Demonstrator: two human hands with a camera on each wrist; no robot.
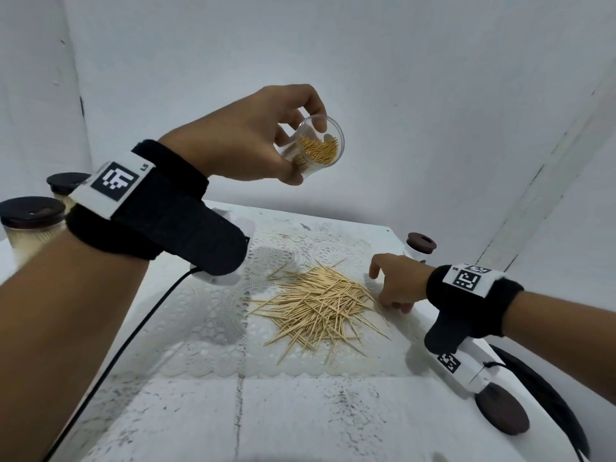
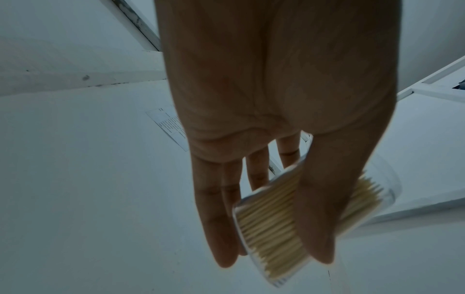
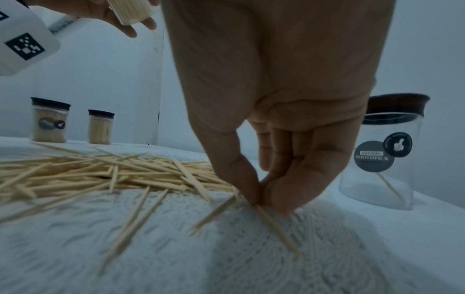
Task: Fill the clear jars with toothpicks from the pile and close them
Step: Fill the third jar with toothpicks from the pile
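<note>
My left hand [image 1: 266, 141] holds an uncapped clear jar [image 1: 315, 146] full of toothpicks high above the table, tilted with its mouth toward me. In the left wrist view the thumb and fingers wrap that jar [image 2: 274, 222]. The toothpick pile [image 1: 316, 305] lies on a white lace mat [image 1: 216, 345]. My right hand [image 1: 396, 285] is down at the pile's right edge, thumb and forefinger pinching a toothpick [image 3: 274, 226] against the mat. A nearly empty clear jar [image 3: 380, 159] with a dark lid stands just right of that hand.
Two filled, lidded jars [image 1: 31, 225] [image 1: 65, 186] stand at the table's far left edge. A loose dark lid [image 1: 501, 413] lies at the near right by the table edge. A black cable [image 1: 133, 335] runs across the left side. White walls close in behind.
</note>
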